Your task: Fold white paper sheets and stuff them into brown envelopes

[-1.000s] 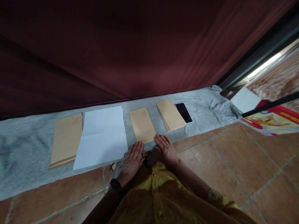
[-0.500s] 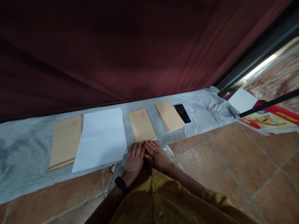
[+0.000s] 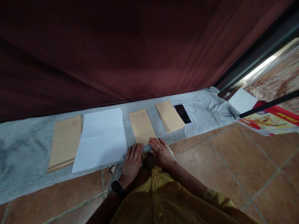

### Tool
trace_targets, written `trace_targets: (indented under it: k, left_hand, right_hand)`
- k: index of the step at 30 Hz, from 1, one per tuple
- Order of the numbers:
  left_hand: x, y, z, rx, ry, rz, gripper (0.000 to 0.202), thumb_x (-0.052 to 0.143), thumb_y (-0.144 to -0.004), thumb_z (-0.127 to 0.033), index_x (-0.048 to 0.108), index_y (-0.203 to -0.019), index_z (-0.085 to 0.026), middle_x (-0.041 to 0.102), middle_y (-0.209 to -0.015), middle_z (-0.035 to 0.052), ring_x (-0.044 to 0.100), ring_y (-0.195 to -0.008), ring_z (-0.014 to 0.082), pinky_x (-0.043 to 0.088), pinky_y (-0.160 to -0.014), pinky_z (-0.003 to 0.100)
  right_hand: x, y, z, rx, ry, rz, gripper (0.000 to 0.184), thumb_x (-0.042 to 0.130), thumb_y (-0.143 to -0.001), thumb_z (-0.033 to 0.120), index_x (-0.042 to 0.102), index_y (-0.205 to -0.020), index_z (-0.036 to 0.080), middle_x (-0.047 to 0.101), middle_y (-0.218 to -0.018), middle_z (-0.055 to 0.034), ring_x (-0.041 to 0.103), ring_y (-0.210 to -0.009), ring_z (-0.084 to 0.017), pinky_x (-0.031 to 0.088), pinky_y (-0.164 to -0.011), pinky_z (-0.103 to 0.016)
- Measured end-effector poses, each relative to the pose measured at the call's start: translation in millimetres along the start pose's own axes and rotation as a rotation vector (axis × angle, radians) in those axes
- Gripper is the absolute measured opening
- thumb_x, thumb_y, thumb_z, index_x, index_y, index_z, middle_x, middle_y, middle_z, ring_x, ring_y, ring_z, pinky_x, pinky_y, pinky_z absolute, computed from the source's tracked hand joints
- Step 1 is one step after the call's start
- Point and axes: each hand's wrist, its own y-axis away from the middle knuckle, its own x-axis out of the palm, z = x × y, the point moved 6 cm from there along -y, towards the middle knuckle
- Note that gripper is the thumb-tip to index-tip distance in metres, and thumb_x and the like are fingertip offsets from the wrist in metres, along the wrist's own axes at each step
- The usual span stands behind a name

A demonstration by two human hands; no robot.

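Note:
A brown paper envelope [image 3: 141, 124] lies flat in front of me, a faint reddish print near its far end. The fingers of my right hand [image 3: 162, 153] lie flat over its near right corner. My left hand [image 3: 132, 161], a dark band on its wrist, rests with fingers stretched out at the cloth's near edge, by the envelope's near left corner. A gap separates the two hands. Left of the envelope are white paper sheets [image 3: 102, 133], faintly creased across the middle. Right of it sits a small stack of brown envelopes [image 3: 170, 115].
Another stack of brown envelopes [image 3: 65, 140] is at the left, partly under the white sheets. A dark-screened phone [image 3: 182, 114] lies beside the right stack. Grey cloth [image 3: 203, 105] covers the narrow surface, with a dark red curtain [image 3: 130, 56] behind. Floor tiles [image 3: 221, 165] show below.
My hands have moved apart: the left a little to the left, the right slightly to the right and up onto the envelope's near corner. The stacks, sheets and phone stay put.

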Motion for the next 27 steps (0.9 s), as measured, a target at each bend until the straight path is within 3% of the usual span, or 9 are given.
trace_targets:
  k: [12,18,22,27]
  left_hand:
    - [-0.7,9,1,-0.023,-0.052,0.042,0.058,0.039,-0.095,-0.023,0.038,-0.151,-0.007,0.038,-0.159,0.0132,0.033,-0.149,0.0267,0.025,-0.125,0.046]
    - [-2.1,-9,-17,-0.004,0.011,0.035,0.067,0.045,-0.096,-0.037,0.032,-0.153,-0.004,0.031,-0.162,0.0171,0.022,-0.152,0.0282,0.023,-0.126,0.046]
    - [1.4,-25,-34,0.091,0.056,0.070,0.074,0.051,-0.093,-0.038,0.026,-0.155,-0.006,0.024,-0.165,0.0160,0.018,-0.154,0.0270,0.024,-0.126,0.044]
    - [3.1,-31,-38,0.104,0.063,0.097,0.077,0.054,-0.091,-0.035,0.024,-0.156,-0.006,0.021,-0.165,0.0167,0.017,-0.154,0.0282,0.026,-0.125,0.044]
  right_hand:
    - [4,7,-18,0.021,0.059,-0.048,0.056,0.044,-0.102,0.027,0.032,-0.156,0.019,0.038,-0.159,-0.0076,0.037,-0.146,-0.023,0.028,-0.122,-0.047]
    - [5,8,-20,0.022,0.059,-0.052,0.054,0.041,-0.104,0.028,0.033,-0.156,0.018,0.039,-0.159,-0.0076,0.036,-0.146,-0.023,0.027,-0.122,-0.048]
    - [3,8,-19,0.024,0.051,-0.055,0.052,0.041,-0.104,0.028,0.035,-0.155,0.018,0.041,-0.157,-0.0082,0.037,-0.146,-0.022,0.027,-0.122,-0.047]
    - [1,8,-18,0.029,0.049,-0.054,0.051,0.040,-0.104,0.028,0.037,-0.154,0.017,0.042,-0.157,-0.0086,0.036,-0.146,-0.022,0.028,-0.122,-0.047]
